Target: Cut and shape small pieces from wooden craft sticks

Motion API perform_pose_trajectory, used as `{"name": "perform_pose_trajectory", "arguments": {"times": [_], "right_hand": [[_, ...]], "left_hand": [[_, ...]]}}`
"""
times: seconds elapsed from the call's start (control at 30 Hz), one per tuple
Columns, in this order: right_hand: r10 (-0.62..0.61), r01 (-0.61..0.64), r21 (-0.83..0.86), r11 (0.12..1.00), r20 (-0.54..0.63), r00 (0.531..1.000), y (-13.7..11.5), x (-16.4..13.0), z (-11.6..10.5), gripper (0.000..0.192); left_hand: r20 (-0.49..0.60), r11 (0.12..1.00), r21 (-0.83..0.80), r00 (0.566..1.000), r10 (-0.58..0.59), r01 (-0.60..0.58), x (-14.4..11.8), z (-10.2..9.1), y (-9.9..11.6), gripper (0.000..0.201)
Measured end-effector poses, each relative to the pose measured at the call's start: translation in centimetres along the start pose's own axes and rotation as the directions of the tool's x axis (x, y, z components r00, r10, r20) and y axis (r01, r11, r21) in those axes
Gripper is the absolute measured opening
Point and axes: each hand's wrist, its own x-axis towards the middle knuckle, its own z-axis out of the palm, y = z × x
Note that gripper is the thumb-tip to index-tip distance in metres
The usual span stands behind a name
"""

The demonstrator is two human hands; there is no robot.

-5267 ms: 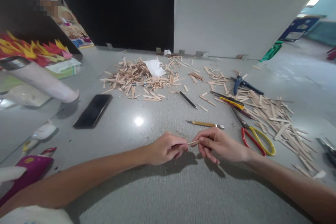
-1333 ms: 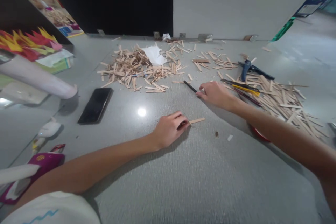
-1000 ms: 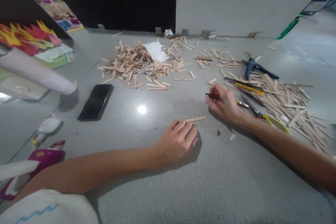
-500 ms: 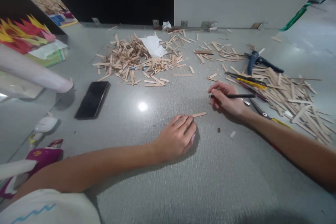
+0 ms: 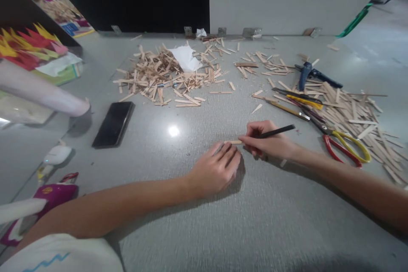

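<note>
1. the left hand (image 5: 216, 172) lies flat, fingers released, pressing a wooden stick (image 5: 234, 142) on the grey worktop (image 5: 255, 229).
2. the right hand (image 5: 266, 142) has fingers grasping a black pencil (image 5: 276, 131), its tip at the stick.
3. scissors (image 5: 342, 146) lie near on the right.
</note>
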Motion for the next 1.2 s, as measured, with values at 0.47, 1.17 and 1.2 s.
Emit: {"name": "perform_pose_trajectory", "arguments": {"times": [0.47, 1.17, 1.2], "right_hand": [[-0.125, 0.118, -0.101, 0.988, -0.060, 0.990, 1.1, 0.6, 0.8, 0.054], [-0.095, 0.092, -0.035, 0.995, -0.080, 0.992, 0.9, 0.7, 0.9, 0.055], [-0.097, 0.094, -0.031, 0.995, -0.079, 0.992, 0.9, 0.7, 0.9, 0.055]], "left_hand": [[-0.064, 0.990, 0.120, 0.994, 0.087, -0.079, 0.5, -0.6, 0.3, 0.033], [-0.118, 0.991, 0.110, 0.989, 0.089, -0.076, 0.8, -1.0, 0.1, 0.040], [-0.122, 0.991, 0.111, 0.988, 0.092, -0.078, 0.8, -1.0, 0.1, 0.041]]}}
